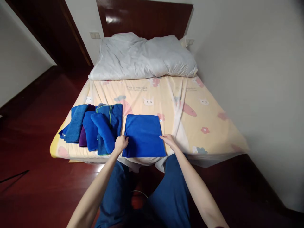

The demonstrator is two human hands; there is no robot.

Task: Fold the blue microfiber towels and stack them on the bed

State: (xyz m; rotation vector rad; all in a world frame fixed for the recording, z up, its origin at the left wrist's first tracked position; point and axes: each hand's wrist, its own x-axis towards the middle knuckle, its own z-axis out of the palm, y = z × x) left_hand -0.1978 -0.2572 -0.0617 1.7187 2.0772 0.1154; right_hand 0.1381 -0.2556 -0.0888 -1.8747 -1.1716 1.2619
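A blue cloth (144, 136) lies flat in a near-square shape by the front edge of the bed. My left hand (121, 143) is closed on its left edge, and my right hand (167, 139) pinches its right edge, about halfway up. Just left of my left hand, a heap of folded and rolled cloths (91, 126) in blue and purple rests on the bed; one has green trim. A rolled bright blue cloth (103, 130) lies slantwise on top of that heap.
The bed (201, 133) has a cream sheet with rabbits and carrots. A grey-white quilt (144, 58) is bunched before the dark headboard (147, 17). My knees are against the front edge. A wall (256, 95) stands at the right.
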